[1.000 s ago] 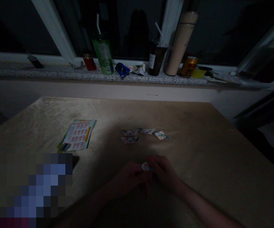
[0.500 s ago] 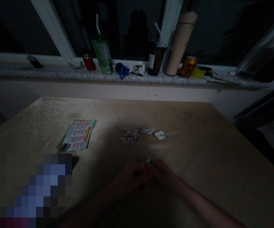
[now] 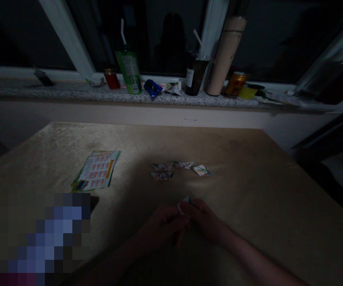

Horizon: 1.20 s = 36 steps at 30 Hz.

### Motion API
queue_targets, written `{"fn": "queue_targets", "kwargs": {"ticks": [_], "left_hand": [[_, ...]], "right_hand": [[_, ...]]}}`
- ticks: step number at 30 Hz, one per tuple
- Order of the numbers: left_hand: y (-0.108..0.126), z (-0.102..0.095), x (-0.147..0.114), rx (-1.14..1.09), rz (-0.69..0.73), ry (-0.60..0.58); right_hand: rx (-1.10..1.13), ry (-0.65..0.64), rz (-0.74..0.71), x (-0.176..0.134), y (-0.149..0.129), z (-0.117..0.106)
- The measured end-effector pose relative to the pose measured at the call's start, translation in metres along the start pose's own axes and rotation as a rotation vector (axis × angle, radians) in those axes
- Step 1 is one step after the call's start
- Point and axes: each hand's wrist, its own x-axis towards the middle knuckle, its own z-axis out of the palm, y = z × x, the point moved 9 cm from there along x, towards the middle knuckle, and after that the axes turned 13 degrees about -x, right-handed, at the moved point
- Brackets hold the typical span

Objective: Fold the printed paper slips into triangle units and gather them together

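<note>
Low over the table's near half, my left hand point(image 3: 164, 224) and my right hand point(image 3: 203, 217) meet with fingers closed around one small folded paper point(image 3: 187, 199). Only its pale pointed tip shows above the fingers; the rest is hidden in shadow. Beyond the hands lie several small folded printed papers: one point(image 3: 162, 176) in front of another point(image 3: 160, 167), one point(image 3: 183, 164) to their right, and a diamond-shaped one point(image 3: 203, 170) furthest right. To the left rests a stack of printed leaflets point(image 3: 97, 171) with red print.
The wooden table point(image 3: 249, 190) meets a wall under a granite sill point(image 3: 85, 94). On the sill stand a green carton point(image 3: 130, 73) with a straw, a dark cup point(image 3: 195, 77), a pinkish flask point(image 3: 225, 55) and a gold can point(image 3: 236, 84). A pixelated patch covers the lower left.
My hands have shifted slightly on the folded paper, and a bit more of its tip shows. The papers on the table have not moved.
</note>
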Motion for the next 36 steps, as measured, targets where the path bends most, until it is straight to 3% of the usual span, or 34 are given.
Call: {"fn": "queue_targets", "kwargs": {"ticks": [8, 13, 16, 20, 24, 32, 36], "left_hand": [[-0.002, 0.003, 0.002, 0.073, -0.029, -0.025], [-0.001, 0.008, -0.001, 0.199, -0.035, -0.042], [0.005, 0.004, 0.0, 0.204, 0.012, 0.007], [0.017, -0.005, 0.0, 0.261, 0.104, 0.085], [0.019, -0.005, -0.001, 0.313, 0.129, 0.091], [0.017, -0.031, -0.003, 0.15, 0.17, 0.376], [0.005, -0.045, -0.011, 0.105, 0.092, 0.511]], "right_hand": [[-0.121, 0.214, 0.053, -0.004, 0.0, -0.017], [-0.226, 0.143, 0.003, -0.006, -0.009, -0.01], [-0.248, 0.146, -0.012, -0.006, -0.01, -0.011], [-0.206, 0.093, -0.039, -0.004, -0.008, -0.007], [-0.132, 0.131, 0.012, -0.004, -0.003, -0.01], [-0.265, 0.008, -0.04, -0.005, -0.007, 0.001], [-0.263, -0.033, -0.042, -0.008, -0.009, 0.006]]}}
